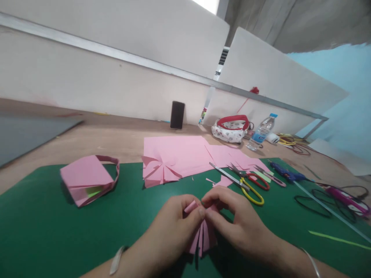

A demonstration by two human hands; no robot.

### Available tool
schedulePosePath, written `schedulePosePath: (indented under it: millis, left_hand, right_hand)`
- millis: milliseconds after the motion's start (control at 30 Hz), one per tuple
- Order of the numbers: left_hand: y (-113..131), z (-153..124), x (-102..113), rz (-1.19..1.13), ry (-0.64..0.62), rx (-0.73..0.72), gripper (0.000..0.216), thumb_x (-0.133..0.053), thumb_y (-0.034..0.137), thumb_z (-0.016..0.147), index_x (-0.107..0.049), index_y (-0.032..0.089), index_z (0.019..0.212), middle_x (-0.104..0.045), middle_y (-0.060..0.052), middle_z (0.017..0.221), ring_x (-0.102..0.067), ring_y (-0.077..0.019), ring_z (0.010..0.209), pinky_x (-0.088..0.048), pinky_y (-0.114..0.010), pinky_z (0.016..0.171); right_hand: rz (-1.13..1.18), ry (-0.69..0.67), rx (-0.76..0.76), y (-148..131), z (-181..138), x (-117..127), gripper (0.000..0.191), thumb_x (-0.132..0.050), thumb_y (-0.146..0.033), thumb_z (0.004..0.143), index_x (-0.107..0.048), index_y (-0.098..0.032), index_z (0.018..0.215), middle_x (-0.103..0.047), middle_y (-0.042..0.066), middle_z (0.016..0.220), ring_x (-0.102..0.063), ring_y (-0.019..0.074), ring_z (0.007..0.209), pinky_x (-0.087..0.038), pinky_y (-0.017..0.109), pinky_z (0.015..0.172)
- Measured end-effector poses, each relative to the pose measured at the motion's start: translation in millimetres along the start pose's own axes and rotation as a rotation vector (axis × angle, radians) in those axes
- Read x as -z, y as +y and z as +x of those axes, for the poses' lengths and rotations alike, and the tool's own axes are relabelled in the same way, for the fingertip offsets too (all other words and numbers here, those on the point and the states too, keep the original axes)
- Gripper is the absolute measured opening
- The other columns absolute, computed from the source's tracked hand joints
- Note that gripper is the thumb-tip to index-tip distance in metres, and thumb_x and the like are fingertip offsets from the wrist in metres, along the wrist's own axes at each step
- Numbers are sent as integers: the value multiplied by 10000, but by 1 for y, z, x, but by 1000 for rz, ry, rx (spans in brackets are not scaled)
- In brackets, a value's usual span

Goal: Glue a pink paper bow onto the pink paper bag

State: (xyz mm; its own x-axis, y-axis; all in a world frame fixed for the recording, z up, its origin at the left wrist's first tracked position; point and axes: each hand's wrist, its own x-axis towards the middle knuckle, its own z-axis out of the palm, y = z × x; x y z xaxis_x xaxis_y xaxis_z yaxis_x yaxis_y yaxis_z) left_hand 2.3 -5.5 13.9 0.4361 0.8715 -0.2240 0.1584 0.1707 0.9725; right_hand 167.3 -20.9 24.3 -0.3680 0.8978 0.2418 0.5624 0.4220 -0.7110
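Both my hands meet low in the middle of the green mat [43, 227]. My left hand [176, 222] and my right hand [232, 220] pinch the top of a pleated pink paper piece [203, 237], whose folds fan out downward between them. Fingers of both hands are closed on the paper. A folded pink paper flower [158, 172] lies just beyond on the mat. A pink paper bag with a strap handle [87, 179] sits to the left.
Flat pink paper sheets [185, 152] lie behind the flower. Scissors with red and yellow handles [251, 185], a blue glue gun [286, 175], a ruler, cables and a pink tool are at the right. A water bottle [261, 133], a pouch and a dark phone stand by the partition.
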Motion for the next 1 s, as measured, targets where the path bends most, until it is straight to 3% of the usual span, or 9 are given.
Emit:
schedulePosePath:
  millis: [133, 300, 467, 633, 800, 1000]
  left_hand:
    - [-7, 2, 1, -34, 2, 25, 331, -517, 508, 672, -436, 203, 573, -347, 70, 533, -265, -82, 490, -219, -214, 444]
    - [-14, 10, 5, -54, 66, 13, 329, -573, 502, 692, -544, 183, 616, -444, 34, 555, -355, -100, 500, -267, -208, 434]
    - [-20, 13, 5, -90, 101, 47, 358, -576, 531, 690, -583, 176, 645, -482, 26, 542, -397, -108, 487, -295, -208, 426]
    - [-18, 12, 4, -118, 136, 70, 318, -630, 482, 655, -559, 178, 592, -443, 53, 511, -326, -85, 466, -244, -193, 419]
    - [-13, 10, 4, -171, 108, 96, 277, -639, 446, 658, -596, 177, 607, -490, 36, 489, -362, -96, 449, -264, -197, 420]
    - [-10, 10, 8, -75, 167, 119, 267, -677, 418, 640, -583, 176, 575, -452, 55, 495, -310, -81, 451, -212, -185, 396]
  right_hand:
    - [-31, 17, 53, 3, -1, -2, 107, -556, -117, 832, -600, -187, 900, -602, 0, 815, -559, 116, 732, -464, 241, 667]
    - [-271, 121, 391, 1, -4, 0, 227, -519, -43, 804, -618, -157, 973, -544, 98, 1071, -525, 188, 1008, -462, 330, 871]
    - [-503, 147, 599, -2, -5, -4, 164, -533, -67, 811, -655, -133, 899, -539, 123, 1098, -513, 228, 986, -463, 384, 840]
    - [-604, 259, 636, -5, -2, -8, 147, -531, -46, 820, -656, -123, 810, -601, 120, 996, -528, 225, 929, -465, 392, 829]
    - [-633, 245, 655, -7, 0, -7, 157, -531, -64, 839, -641, -126, 746, -636, 122, 997, -543, 222, 916, -474, 380, 802]
    - [-567, 218, 710, -6, -2, -3, 155, -553, -54, 811, -649, -168, 773, -656, 68, 934, -566, 179, 846, -484, 349, 777]
